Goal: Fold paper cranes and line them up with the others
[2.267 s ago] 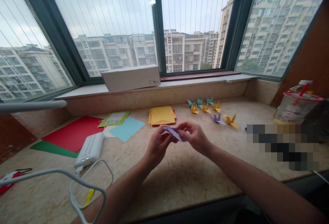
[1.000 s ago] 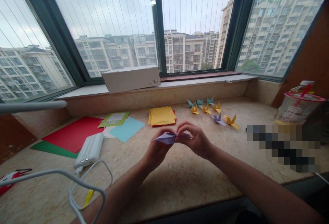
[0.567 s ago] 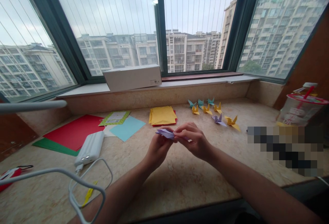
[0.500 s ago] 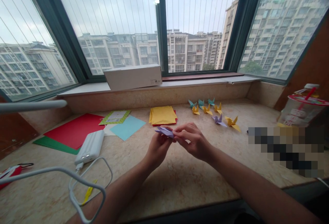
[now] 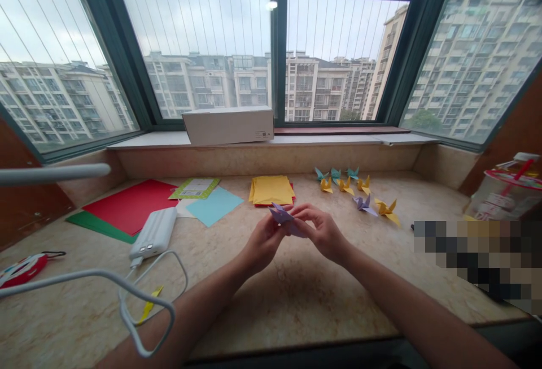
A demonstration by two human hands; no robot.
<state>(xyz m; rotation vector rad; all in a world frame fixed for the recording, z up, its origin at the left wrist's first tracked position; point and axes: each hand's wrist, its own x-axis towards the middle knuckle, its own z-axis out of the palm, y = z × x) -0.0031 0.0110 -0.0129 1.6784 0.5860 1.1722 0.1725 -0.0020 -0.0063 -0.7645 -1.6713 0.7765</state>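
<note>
Both my hands meet above the middle of the marble sill [image 5: 296,301] and pinch a folded purple paper piece [image 5: 283,215]. My left hand [image 5: 261,242] grips its left side with closed fingers. My right hand [image 5: 322,232] pinches its right side from above. Beyond them lies a stack of yellow paper squares [image 5: 271,189] on a red sheet. To the right of it stand several finished paper cranes [image 5: 353,185] in teal, yellow and purple.
A light blue sheet [image 5: 214,206], a green printed card [image 5: 195,187] and red paper over green paper [image 5: 131,206] lie at the left. A white power bank [image 5: 154,232] with a white cable [image 5: 139,301] sits nearer. A white box [image 5: 228,125] rests on the window ledge. A plastic cup [image 5: 503,194] stands far right.
My hands have kept working the purple piece, turning it so a point now sticks up. The camera has shifted a little, moving the scene rightward in view.
</note>
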